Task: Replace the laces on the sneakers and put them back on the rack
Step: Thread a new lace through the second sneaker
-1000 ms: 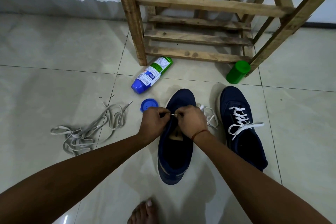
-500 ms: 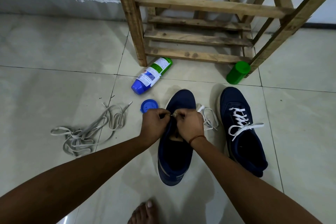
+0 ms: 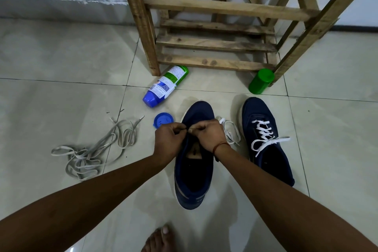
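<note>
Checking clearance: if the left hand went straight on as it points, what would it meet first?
Likely the right hand: the left hand faces it over the unlaced sneaker, knuckles nearly touching, both apparently pinching the white lace.

left grip [image 3: 170,139] + right grip [image 3: 206,136]: pinching white lace [image 3: 223,120] | over navy sneaker [image 3: 194,174] | laced sneaker [image 3: 266,161] just right
</note>
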